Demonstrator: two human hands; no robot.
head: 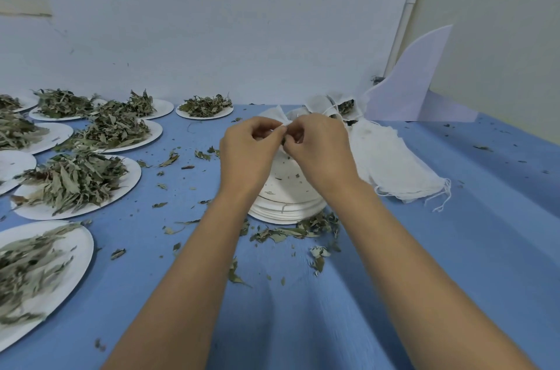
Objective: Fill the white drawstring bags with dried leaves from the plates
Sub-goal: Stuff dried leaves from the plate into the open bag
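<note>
My left hand (250, 147) and my right hand (318, 150) meet above a stack of empty white plates (288, 206). Between their fingertips both hands pinch the top of a small white drawstring bag (277, 115); most of the bag is hidden behind the fingers. Several white plates heaped with dried leaves (75, 181) lie on the left of the blue table. A pile of flat white bags (391, 163) lies just right of my right hand. Filled bags (339, 107) sit behind it near the wall.
Loose leaf bits (291, 231) are scattered on the blue tablecloth (454, 248) around the plate stack. A white foam sheet (412, 88) leans against the wall at the back right. The wall runs close behind the table.
</note>
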